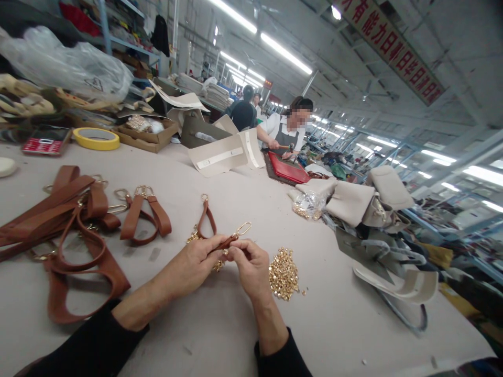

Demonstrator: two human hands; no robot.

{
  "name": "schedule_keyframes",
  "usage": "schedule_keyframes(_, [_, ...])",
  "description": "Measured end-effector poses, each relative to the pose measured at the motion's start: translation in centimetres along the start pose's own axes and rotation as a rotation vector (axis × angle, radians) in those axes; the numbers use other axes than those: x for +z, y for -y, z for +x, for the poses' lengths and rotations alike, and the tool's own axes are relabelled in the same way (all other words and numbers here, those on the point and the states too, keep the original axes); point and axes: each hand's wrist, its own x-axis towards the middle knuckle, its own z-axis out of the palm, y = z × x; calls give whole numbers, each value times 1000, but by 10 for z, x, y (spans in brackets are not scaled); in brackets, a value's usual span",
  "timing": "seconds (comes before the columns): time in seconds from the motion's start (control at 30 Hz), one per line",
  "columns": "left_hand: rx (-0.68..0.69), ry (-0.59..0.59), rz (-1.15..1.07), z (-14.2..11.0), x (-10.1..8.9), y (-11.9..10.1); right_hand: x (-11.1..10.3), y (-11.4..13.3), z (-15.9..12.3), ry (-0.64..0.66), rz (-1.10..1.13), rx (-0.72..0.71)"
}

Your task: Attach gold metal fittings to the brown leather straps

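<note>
Head view — hands (198,262) on smooth brown strap (229,241), oval ring (244,229), shiny studs (284,275)

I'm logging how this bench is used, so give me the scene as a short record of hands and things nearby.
Left hand: holds a strap
Right hand: fingertips at the strap, by a gold stud; exact grip unclear
Strap's end: gold ring
Right of hands: gold pile
Left of hands: brown straps
Back left: yellow tape
Across: co-worker at a red piece
</note>
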Motion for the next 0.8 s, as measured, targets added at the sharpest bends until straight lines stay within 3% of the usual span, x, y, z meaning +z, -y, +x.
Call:
schedule_keyframes(0.23, [24,16,132,-2,-3,-1,2,3,1,13,105,93])
schedule_keyframes(0.57, [92,-8,220,-1,-3,1,2,-1,1,-36,88,99])
schedule_keyframes(0.7, [2,10,177,-2,0,3,3,3,0,-87,-15,28])
schedule_keyframes(0.8, [-96,0,0,-1,9,4,-2,7,3,-89,-13,9])
